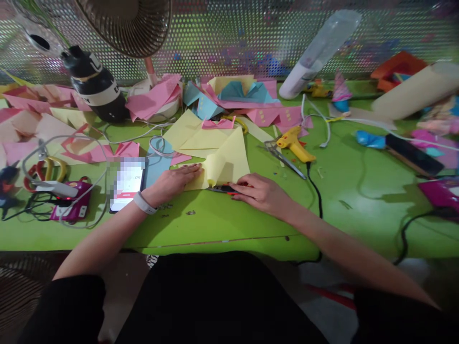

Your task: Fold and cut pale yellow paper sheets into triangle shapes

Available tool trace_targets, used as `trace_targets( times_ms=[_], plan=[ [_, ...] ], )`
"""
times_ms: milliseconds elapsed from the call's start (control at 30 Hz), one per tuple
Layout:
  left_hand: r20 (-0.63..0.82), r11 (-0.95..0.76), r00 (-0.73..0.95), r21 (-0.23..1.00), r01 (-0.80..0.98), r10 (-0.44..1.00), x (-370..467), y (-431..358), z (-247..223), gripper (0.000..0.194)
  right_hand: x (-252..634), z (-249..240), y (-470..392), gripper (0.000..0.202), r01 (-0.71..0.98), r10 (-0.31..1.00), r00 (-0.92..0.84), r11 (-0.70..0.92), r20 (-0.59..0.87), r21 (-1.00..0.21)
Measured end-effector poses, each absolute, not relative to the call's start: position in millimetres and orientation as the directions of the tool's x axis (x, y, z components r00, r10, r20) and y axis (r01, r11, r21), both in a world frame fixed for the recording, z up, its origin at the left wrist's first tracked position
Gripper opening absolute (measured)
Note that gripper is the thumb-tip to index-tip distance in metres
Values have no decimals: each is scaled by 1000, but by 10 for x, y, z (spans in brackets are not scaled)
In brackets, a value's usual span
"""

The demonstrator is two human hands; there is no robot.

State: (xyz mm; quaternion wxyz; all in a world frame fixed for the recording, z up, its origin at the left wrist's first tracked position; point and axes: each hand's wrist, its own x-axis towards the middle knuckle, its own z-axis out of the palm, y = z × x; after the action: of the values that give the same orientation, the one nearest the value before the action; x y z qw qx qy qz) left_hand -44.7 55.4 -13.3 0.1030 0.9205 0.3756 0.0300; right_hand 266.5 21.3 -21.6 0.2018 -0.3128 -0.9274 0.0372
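Note:
My left hand [179, 176], with a white band at its wrist, lies flat with its fingers stretched over a folded sheet of yellow paper [229, 157]. The sheet's right part stands raised and bent, with a crease near its middle. In my right hand [260, 191] is a slim black-and-orange utility knife [225, 189], gripped between thumb and fingers. The blade end points left and lies at the paper's lower fold, partly covered by it. More yellow sheets [193, 131] lie just behind.
Right of the paper lie a yellow glue gun [296, 145] and metal scissors [287, 157]. A phone [129, 184] and a purple power strip [75, 203] with tangled cables sit at left. Behind stand a black bottle [95, 86], a fan [125, 24] and a clear tube [319, 52].

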Motion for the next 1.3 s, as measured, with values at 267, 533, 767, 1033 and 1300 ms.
trace_targets(
  times_ms=[267,533,767,1033,1300],
  plan=[
    [136,-754,750,258,604,648,-485,552,-178,43,2628,-197,241,29,603,635,-699,771,329,-205],
    [83,-751,770,307,584,632,-555,509,-144,42,2670,-188,208,27,622,668,-681,744,301,-245],
    [32,-744,770,287,603,637,-539,494,-148,48,2623,-167,211,27,617,668,-683,744,295,-258],
    [30,-749,774,277,602,633,-545,494,-138,48,2585,-160,212,28,582,641,-704,767,306,-269],
    [-1,-748,776,268,607,630,-530,504,-121,47,2592,-154,194,26,569,615,-719,788,324,-235]
  ],
)
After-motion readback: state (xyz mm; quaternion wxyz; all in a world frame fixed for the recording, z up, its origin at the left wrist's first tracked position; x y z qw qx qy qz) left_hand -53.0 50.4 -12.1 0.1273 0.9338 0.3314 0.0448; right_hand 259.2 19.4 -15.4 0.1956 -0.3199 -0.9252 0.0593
